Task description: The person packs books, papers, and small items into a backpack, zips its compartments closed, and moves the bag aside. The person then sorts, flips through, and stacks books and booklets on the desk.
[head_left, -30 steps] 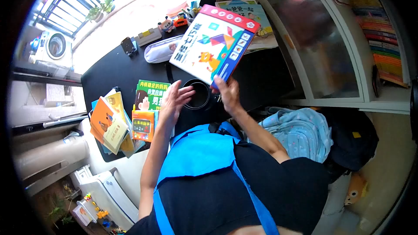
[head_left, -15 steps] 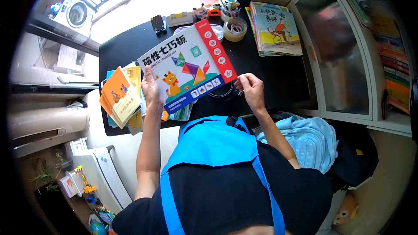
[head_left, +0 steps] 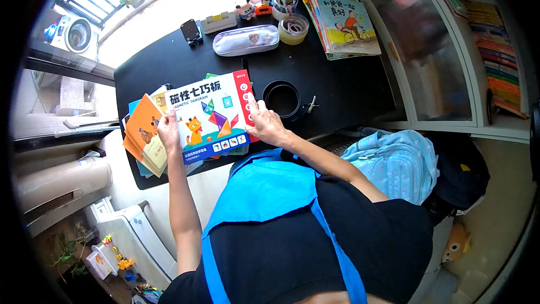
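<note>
A magnetic tangram box point(head_left: 211, 114) with a cat on its cover is held between both hands, above the near left part of the black desk. My left hand point(head_left: 170, 132) grips its left edge, and my right hand point(head_left: 265, 123) grips its right edge. Under and left of the box lie books, among them an orange one point(head_left: 140, 126); the box hides most of the others. A round black object like a coiled belt point(head_left: 281, 100) lies on the desk just beyond my right hand.
On the black desk point(head_left: 343, 93) are a pencil case point(head_left: 246, 40), a tape tub point(head_left: 293, 28), a pen holder point(head_left: 285, 3) and stacked picture books point(head_left: 346, 25). A glass cabinet point(head_left: 422, 50) stands right, with a light-blue backpack point(head_left: 396, 163) below it.
The box has come down and left, from over the desk's middle to above the books. My left hand took its left edge, then my right hand took the right edge.
</note>
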Available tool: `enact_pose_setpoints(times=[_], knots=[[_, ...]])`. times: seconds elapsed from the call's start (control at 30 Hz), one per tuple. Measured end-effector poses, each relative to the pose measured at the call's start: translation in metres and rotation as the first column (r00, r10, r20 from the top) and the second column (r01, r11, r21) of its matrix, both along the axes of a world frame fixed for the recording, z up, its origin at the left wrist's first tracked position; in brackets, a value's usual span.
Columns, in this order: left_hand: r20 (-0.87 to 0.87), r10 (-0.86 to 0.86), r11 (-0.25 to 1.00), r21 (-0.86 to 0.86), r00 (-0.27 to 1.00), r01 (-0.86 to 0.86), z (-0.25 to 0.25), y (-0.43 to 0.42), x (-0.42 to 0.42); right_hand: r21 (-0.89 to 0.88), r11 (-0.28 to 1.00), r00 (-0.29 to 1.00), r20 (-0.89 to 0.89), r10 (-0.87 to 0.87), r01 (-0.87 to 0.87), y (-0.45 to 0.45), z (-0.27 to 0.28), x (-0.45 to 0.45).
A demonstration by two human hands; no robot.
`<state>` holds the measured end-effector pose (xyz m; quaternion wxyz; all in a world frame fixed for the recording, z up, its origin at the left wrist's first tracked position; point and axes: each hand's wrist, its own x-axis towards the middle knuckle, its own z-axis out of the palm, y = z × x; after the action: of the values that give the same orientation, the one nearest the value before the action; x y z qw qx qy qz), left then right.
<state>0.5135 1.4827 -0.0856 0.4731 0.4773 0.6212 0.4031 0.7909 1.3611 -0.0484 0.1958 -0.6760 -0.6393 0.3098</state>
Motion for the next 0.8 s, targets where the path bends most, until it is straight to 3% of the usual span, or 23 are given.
enact_pose_setpoints(times=[0.07, 0.1, 0.17, 0.23, 0.3, 0.37, 0.43, 0.47, 0.5, 0.57, 0.63, 0.7, 0.77, 0.8], knots=[[-0.314, 0.081, 0.988, 0.153, 0.946, -0.034, -0.009, 0.000, -0.003, -0.024, 0.999, 0.999, 0.047, -0.023, 0.024, 0.000, -0.003, -0.006], [-0.390, 0.125, 0.979, 0.200, 0.912, -0.049, 0.010, -0.010, 0.008, -0.031, 0.999, 0.997, 0.074, -0.030, 0.033, 0.002, -0.001, -0.007], [-0.676, 0.226, 0.888, 0.439, 0.702, 0.137, 0.013, -0.017, 0.013, -0.093, 0.994, 0.995, 0.087, -0.052, 0.060, 0.008, 0.015, -0.010], [-0.648, 0.153, 0.857, 0.463, 0.746, 0.227, 0.042, -0.036, 0.037, -0.089, 0.995, 0.993, 0.107, -0.043, 0.053, 0.010, 0.019, -0.013], [-0.611, -0.068, 0.829, 0.405, 0.789, 0.385, 0.041, -0.047, 0.051, -0.074, 0.994, 0.993, 0.096, -0.073, 0.080, 0.010, 0.017, -0.012], [-0.679, -0.225, 0.752, 0.335, 0.699, 0.568, 0.039, -0.066, 0.068, -0.046, 0.992, 0.993, -0.029, -0.118, 0.117, 0.010, 0.010, -0.003], [-0.691, -0.416, 0.647, 0.233, 0.592, 0.726, 0.051, -0.083, 0.082, -0.143, 0.980, 0.965, -0.201, -0.169, 0.141, 0.009, 0.023, 0.004], [-0.725, -0.430, 0.567, 0.247, 0.538, 0.786, 0.050, -0.087, 0.087, -0.093, 0.974, 0.935, -0.276, -0.224, 0.206, 0.005, 0.019, 0.008], [-0.758, -0.439, 0.482, 0.255, 0.483, 0.838, 0.048, -0.091, 0.090, 0.132, 0.974, 0.918, -0.377, -0.121, 0.182, 0.001, 0.010, 0.015], [-0.753, -0.507, 0.458, 0.175, 0.419, 0.871, 0.040, -0.093, 0.094, -0.083, 0.969, 0.877, -0.413, -0.245, 0.231, -0.004, -0.012, 0.028], [-0.843, -0.462, 0.358, 0.108, 0.276, 0.927, 0.038, -0.091, 0.099, -0.080, 0.970, 0.833, -0.499, -0.240, 0.231, -0.010, -0.019, 0.030], [-0.833, -0.493, 0.339, 0.081, 0.251, 0.937, 0.037, -0.087, 0.102, -0.225, 0.939, 0.531, -0.779, -0.334, 0.260, -0.017, -0.019, 0.031], [-0.840, -0.503, 0.194, 0.119, 0.203, 0.974, 0.037, -0.083, 0.104, -0.256, 0.934, 0.467, -0.813, -0.347, 0.248, -0.020, -0.011, 0.033], [-0.842, -0.513, 0.181, 0.088, 0.170, 0.980, 0.047, -0.081, 0.107, -0.267, 0.935, 0.438, -0.829, -0.347, 0.234, -0.023, -0.007, 0.033]])
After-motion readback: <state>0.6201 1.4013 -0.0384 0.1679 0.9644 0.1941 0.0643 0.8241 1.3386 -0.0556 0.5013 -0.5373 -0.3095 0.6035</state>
